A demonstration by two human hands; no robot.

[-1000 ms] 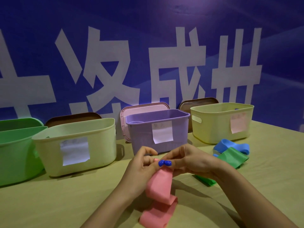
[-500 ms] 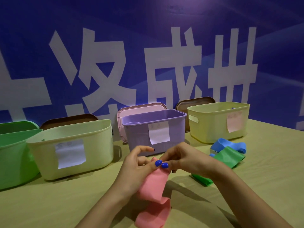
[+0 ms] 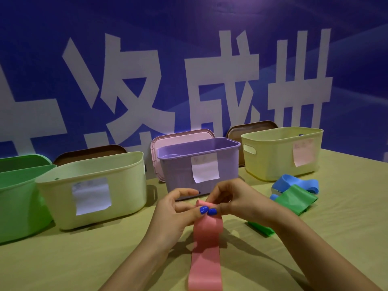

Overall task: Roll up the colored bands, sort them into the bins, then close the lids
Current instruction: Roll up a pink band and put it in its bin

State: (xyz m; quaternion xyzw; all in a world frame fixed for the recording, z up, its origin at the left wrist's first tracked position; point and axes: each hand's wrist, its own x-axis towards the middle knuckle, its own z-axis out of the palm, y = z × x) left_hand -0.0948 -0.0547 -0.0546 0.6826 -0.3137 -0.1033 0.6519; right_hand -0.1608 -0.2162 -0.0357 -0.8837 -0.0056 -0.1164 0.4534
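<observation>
A pink band [image 3: 206, 246] hangs flat from both hands above the table, its lower end running out of the bottom of the view. My left hand [image 3: 176, 215] and my right hand [image 3: 235, 199] pinch its top end together, thumbs side by side on the front. A green band [image 3: 294, 201] and a blue band [image 3: 296, 182] lie on the table to the right of my right hand. Behind stand open bins: green [image 3: 19, 198], cream [image 3: 94, 185], purple [image 3: 199, 162] and yellow [image 3: 281, 152].
Lids lean against the blue wall behind the bins: a green one [image 3: 21, 161], a brown one [image 3: 90, 153], a pink one [image 3: 182, 137] and another brown one [image 3: 249, 128]. Paper labels hang on the bins' fronts. The tan table [image 3: 84, 259] stretches under my arms.
The pink band's lower part, folded and bunched before, now hangs out straight and long. Both hands have kept their pinch on its top end and stayed in about the same place.
</observation>
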